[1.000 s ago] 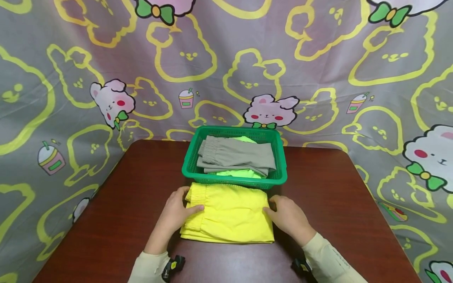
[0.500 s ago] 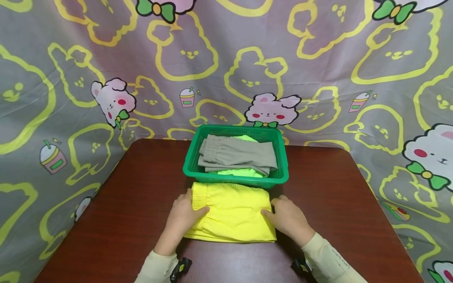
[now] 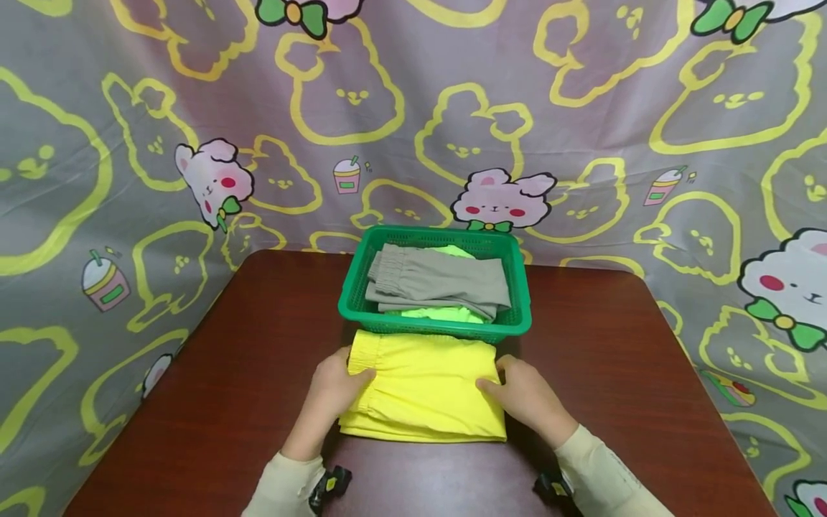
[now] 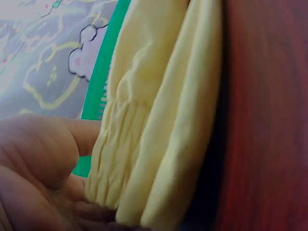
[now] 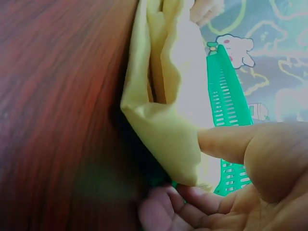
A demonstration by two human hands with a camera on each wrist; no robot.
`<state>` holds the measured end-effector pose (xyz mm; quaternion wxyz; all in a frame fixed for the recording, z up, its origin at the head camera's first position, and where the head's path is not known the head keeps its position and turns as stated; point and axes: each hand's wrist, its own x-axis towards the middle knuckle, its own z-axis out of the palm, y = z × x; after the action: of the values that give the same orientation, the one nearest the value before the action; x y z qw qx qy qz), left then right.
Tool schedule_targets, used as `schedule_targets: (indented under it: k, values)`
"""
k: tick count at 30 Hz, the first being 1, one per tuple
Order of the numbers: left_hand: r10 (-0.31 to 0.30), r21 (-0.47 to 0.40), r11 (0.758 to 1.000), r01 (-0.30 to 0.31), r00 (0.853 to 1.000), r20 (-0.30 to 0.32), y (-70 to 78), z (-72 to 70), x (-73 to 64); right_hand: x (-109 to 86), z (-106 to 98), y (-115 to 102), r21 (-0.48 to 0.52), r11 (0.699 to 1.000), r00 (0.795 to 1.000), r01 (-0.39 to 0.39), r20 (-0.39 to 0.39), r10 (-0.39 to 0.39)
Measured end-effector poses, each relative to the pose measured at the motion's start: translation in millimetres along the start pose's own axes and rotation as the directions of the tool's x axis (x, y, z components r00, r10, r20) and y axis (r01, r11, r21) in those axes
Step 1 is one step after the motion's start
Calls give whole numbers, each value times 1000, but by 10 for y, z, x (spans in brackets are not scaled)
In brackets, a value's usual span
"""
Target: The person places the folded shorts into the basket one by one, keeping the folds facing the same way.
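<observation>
Folded yellow pants [image 3: 426, 388] with a gathered elastic waistband lie on the table, right in front of the green basket. My left hand [image 3: 332, 388] holds their waistband end, thumb on top and fingers behind the edge. At the opposite end my right hand [image 3: 526, 391] pinches the fold, its thumb over the cloth. The left wrist view shows the stacked layers of the yellow pants [image 4: 159, 120] beside the left hand [image 4: 38, 163]. In the right wrist view, the right thumb presses the folded corner of the pants [image 5: 168, 134] and the other fingers curl below it.
The green plastic basket [image 3: 434, 327] stands at the back middle of the brown table [image 3: 258, 359]. Folded grey pants [image 3: 446, 276] lie in it over bright green cloth [image 3: 446, 314]. A patterned curtain [image 3: 400, 93] hangs behind and along both sides of the table.
My left hand has shifted right, and the left edge of the yellow pants looks more even. The right hand has stayed at its end. The head view has turned slightly.
</observation>
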<state>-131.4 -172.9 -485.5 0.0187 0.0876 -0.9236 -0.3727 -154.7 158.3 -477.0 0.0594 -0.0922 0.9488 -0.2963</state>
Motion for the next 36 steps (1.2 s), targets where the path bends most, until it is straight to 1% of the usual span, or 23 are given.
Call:
schedule_targets:
  k: [3,5,8,9,11,14,16,19,21,24,27,30,33,36]
  values:
    - [-70,-68,995,74,996,59,-43,-49,37,23,-18,26,59,998,1000,-18,19,17]
    - [-89,-118,988,99,992,90,-66,-72,53,43,-25,49,95,995,999,-35,34,32]
    - [-107,-211,968,135,984,141,-85,-99,63,71,-35,75,180,981,996,-68,61,58]
    - [-110,-243,959,146,982,157,-89,-106,64,79,-36,81,220,971,994,-89,80,73]
    - [-117,-290,942,169,975,188,-95,-123,62,92,-36,93,309,941,987,-140,123,107]
    - [-133,-317,927,201,966,223,-93,-153,47,98,-34,104,411,889,974,-201,181,136]
    - [-138,-332,918,216,960,244,-87,-173,39,100,-35,108,447,867,969,-218,205,137]
    - [-145,-342,911,230,955,258,-78,-199,25,107,-27,128,496,836,961,-234,248,122]
    - [-139,-350,908,229,955,264,-73,-208,21,115,-23,149,526,811,952,-257,284,117]
    - [-128,-370,900,229,952,279,-82,-208,23,124,-30,186,575,764,933,-293,348,97]
    - [-99,-417,880,230,945,312,-99,-205,39,132,-53,221,600,740,913,-304,404,48]
    - [-65,-472,848,243,930,361,-132,-209,60,142,-78,252,622,720,891,-308,454,-11]
    - [-23,-522,815,253,913,407,-164,-226,77,155,-100,278,642,701,872,-312,487,-58]
    - [27,-558,790,254,895,445,-200,-250,89,165,-117,300,655,687,855,-315,510,-94]
